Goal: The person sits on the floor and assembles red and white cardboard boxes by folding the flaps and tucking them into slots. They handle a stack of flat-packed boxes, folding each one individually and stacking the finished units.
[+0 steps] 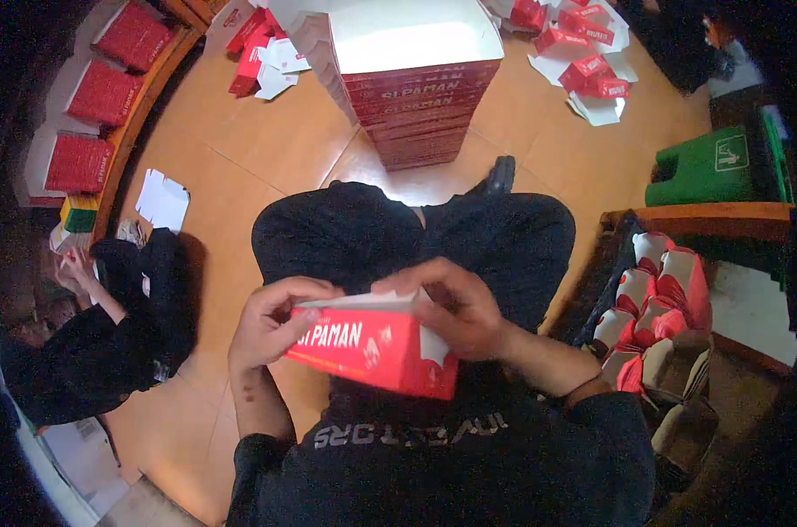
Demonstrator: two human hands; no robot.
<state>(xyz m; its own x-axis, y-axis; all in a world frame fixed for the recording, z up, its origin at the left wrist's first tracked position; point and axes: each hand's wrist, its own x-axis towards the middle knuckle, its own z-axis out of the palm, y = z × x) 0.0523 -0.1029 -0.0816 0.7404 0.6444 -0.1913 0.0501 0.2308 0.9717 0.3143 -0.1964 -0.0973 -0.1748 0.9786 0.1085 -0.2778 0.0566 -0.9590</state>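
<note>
A red cardboard box (390, 351) with white lettering and a white inside is held over my lap, tilted toward me. My left hand (271, 321) grips its left end, with the thumb on the printed front and the fingers behind the top edge. My right hand (456, 307) is closed on the upper right corner, thumb and fingers on the white flaps there. The flaps stand partly up at the top and right end. The bottom of the box and most of my left fingertips are hidden.
A tall stack of flat red-and-white cartons (420, 114) stands ahead of my crossed legs. Loose red cartons (583, 70) lie at the far right, more cartons (262, 57) at the far left. Nested boxes (653, 307) and a green bin (702, 167) are at right; a co-worker (135, 325) sits left.
</note>
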